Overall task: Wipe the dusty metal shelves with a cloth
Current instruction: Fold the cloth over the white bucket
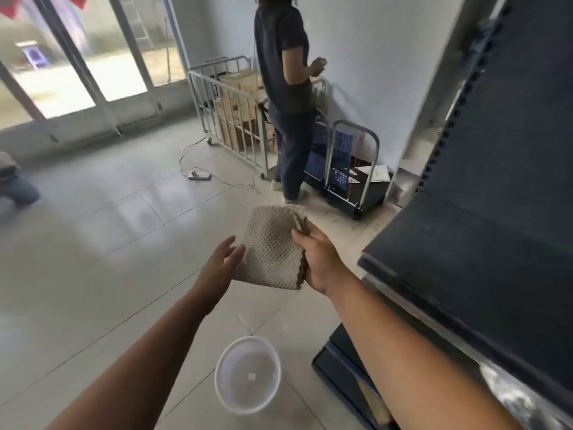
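A folded beige waffle-textured cloth (pixel 273 246) hangs in the air over the tiled floor, and my right hand (pixel 319 259) pinches its right edge. My left hand (pixel 221 265) is held flat at the cloth's lower left corner with its fingers apart; whether it touches the cloth I cannot tell. The dark metal shelves (pixel 471 249) fill the right side of the view, with the nearest shelf edge just right of my right wrist. A lower shelf (pixel 341 361) sits near the floor under my right forearm.
A clear plastic bowl (pixel 248 375) sits on the floor below my hands. A person (pixel 288 88) stands ahead beside a metal cage cart (pixel 229 119) of boxes and a black platform trolley (pixel 350 178). A power strip (pixel 198 174) with cables lies on the tiles.
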{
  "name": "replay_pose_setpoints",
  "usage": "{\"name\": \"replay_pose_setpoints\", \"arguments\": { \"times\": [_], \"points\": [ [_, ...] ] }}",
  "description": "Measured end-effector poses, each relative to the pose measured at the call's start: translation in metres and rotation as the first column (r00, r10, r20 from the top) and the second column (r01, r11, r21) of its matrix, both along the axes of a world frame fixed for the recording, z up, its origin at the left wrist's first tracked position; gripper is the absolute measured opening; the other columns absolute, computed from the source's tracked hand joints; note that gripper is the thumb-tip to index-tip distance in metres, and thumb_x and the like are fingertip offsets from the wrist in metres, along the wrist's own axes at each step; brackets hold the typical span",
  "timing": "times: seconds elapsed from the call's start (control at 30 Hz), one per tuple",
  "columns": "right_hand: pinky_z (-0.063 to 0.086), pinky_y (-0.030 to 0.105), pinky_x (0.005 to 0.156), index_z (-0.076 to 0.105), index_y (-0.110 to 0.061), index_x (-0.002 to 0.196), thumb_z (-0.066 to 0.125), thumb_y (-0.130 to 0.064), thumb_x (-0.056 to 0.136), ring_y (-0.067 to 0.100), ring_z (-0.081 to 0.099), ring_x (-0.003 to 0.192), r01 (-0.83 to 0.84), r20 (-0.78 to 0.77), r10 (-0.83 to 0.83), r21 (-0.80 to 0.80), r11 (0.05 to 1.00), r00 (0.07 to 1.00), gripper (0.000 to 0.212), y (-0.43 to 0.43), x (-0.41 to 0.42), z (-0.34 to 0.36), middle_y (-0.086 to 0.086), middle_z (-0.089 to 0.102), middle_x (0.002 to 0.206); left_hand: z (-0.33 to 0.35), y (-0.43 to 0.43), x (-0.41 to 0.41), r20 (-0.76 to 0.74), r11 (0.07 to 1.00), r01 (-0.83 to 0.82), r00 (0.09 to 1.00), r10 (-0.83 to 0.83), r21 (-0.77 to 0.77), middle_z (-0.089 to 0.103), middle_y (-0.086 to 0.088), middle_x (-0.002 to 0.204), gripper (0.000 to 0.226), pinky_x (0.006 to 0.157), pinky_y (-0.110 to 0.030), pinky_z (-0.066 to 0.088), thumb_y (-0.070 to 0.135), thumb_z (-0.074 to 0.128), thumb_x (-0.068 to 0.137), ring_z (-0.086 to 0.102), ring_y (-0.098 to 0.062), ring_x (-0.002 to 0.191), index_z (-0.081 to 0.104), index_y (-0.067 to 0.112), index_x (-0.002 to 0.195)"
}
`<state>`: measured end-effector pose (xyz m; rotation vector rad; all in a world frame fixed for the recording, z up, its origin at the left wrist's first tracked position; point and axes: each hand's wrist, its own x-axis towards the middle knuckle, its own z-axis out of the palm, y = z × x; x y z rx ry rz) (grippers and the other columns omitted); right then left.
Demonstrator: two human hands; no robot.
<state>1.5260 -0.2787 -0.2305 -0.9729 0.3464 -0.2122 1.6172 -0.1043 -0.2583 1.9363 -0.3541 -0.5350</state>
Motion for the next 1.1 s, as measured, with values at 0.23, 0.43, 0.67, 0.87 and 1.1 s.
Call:
{"name": "replay_pose_setpoints", "arguments": {
  "times": [0.23, 0.43, 0.67, 0.87, 1.1],
  "points": [
    [0.054, 0.041, 0.084, 0.054, -0.016, 0.125, 0.043, -0.014, 0.098, 0.026, 0.065, 0.101, -0.335, -0.299, 0.311, -0.030, 0.942, 0.902, 0.029, 0.063, 0.004, -0.050, 0.008, 0.067, 0.113, -0.029, 0.100, -0.024, -0.526, 0.926, -0.146, 0.848, -0.064, -0.348, 0.067, -0.017, 0.104, 0.034, 0.072, -0.037, 0.057, 0.020, 0.066, 0.083, 0.065, -0.027, 0.088, 0.061, 0.001, 0.110],
    [0.058, 0.035, 0.065, 0.056, -0.018, 0.119, 0.065, -0.001, 0.082, 0.026, 0.070, 0.089, -0.539, -0.535, 0.364, -0.214, 0.814, 0.762, 0.042, 0.111, -0.003, -0.104, 0.011, 0.071, 0.101, -0.079, 0.156, -0.032, -0.477, 0.941, -0.273, 0.866, 0.151, -0.199, 0.073, -0.010, 0.096, 0.019, 0.066, -0.037, 0.056, 0.010, 0.068, 0.080, 0.069, -0.027, 0.087, 0.069, 0.018, 0.098],
    [0.060, 0.036, 0.070, 0.059, -0.019, 0.113, 0.062, -0.002, 0.087, 0.021, 0.072, 0.084, -0.386, -0.600, 0.202, -0.194, 0.902, 0.774, 0.032, 0.157, -0.004, -0.174, 0.008, 0.074, 0.095, -0.155, 0.206, -0.025, -0.599, 0.950, -0.295, 0.781, 0.176, -0.104, 0.073, -0.008, 0.099, 0.019, 0.068, -0.039, 0.055, 0.013, 0.065, 0.082, 0.069, -0.025, 0.089, 0.068, 0.021, 0.098],
    [0.059, 0.038, 0.075, 0.056, -0.017, 0.121, 0.063, 0.000, 0.084, 0.028, 0.070, 0.093, -0.399, -0.715, 0.206, -0.111, 0.910, 0.669, 0.041, 0.175, -0.011, -0.267, 0.015, 0.070, 0.106, -0.241, 0.219, -0.033, -0.676, 0.939, -0.342, 0.688, 0.262, 0.016, 0.072, -0.006, 0.101, 0.022, 0.073, -0.040, 0.054, 0.013, 0.064, 0.082, 0.067, -0.026, 0.095, 0.066, 0.023, 0.102],
    [0.058, 0.038, 0.081, 0.063, -0.025, 0.108, 0.061, 0.004, 0.083, 0.023, 0.069, 0.091, -0.456, -0.790, 0.191, -0.124, 0.881, 0.583, 0.038, 0.159, 0.029, -0.441, 0.008, 0.071, 0.098, -0.401, 0.202, -0.013, -0.710, 0.894, -0.429, 0.590, 0.384, 0.127, 0.072, -0.002, 0.096, 0.020, 0.063, -0.027, 0.057, 0.006, 0.058, 0.087, 0.069, -0.015, 0.084, 0.068, 0.020, 0.098]
  ]
}}
